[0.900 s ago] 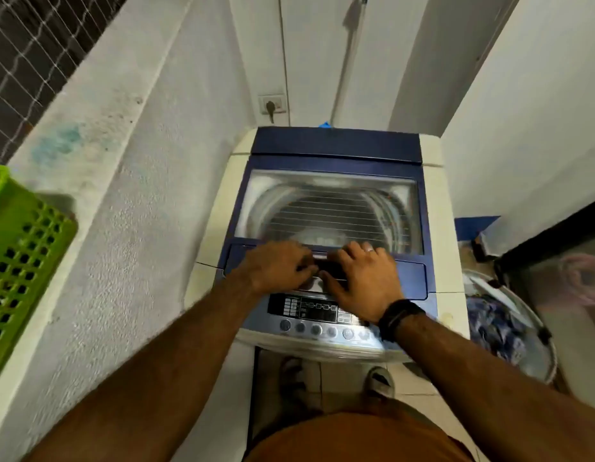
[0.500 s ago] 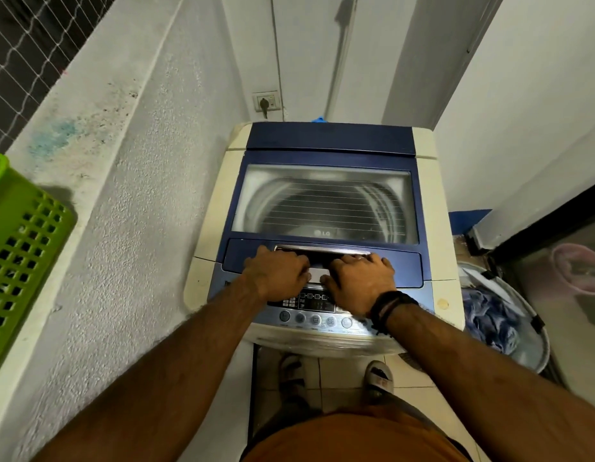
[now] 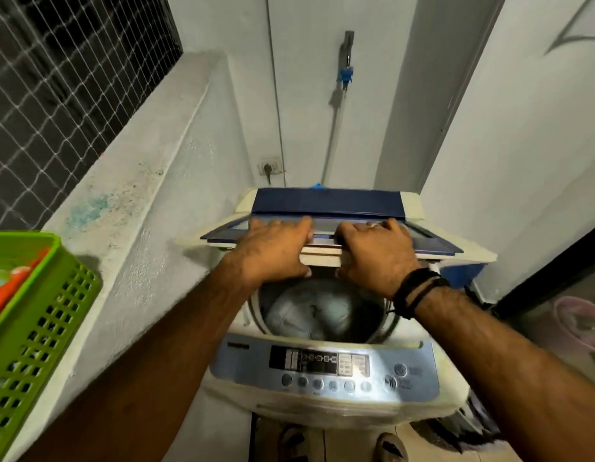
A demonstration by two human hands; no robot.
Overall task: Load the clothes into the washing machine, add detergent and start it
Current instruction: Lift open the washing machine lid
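Head view: your left hand (image 3: 272,251) and your right hand (image 3: 376,255) both grip the front edge of the lid (image 3: 322,241) of the washing machine (image 3: 322,371), fingers curled over its top and thumbs tucked beneath its pale underside. You hold the lid raised and folded toward the back, tilted so you look along its edge, with the two hands just beside each other near its middle. Below your hands the tub (image 3: 322,315) stands open, and pale bluish-grey cloth (image 3: 309,311) lies inside it, blurred. The control panel (image 3: 322,365) runs along the near edge of the machine, with a dark display and a row of round buttons under it. A dark wristband (image 3: 416,291) sits on your right wrist. At your left, a green basket (image 3: 39,328) rests on the concrete ledge (image 3: 129,208), something orange showing inside it. A wall socket (image 3: 270,168) with a plug sits behind the machine, and a tap (image 3: 346,68) with a hose hangs higher on the wall. Your sandalled feet (image 3: 342,445) show under the machine's front.
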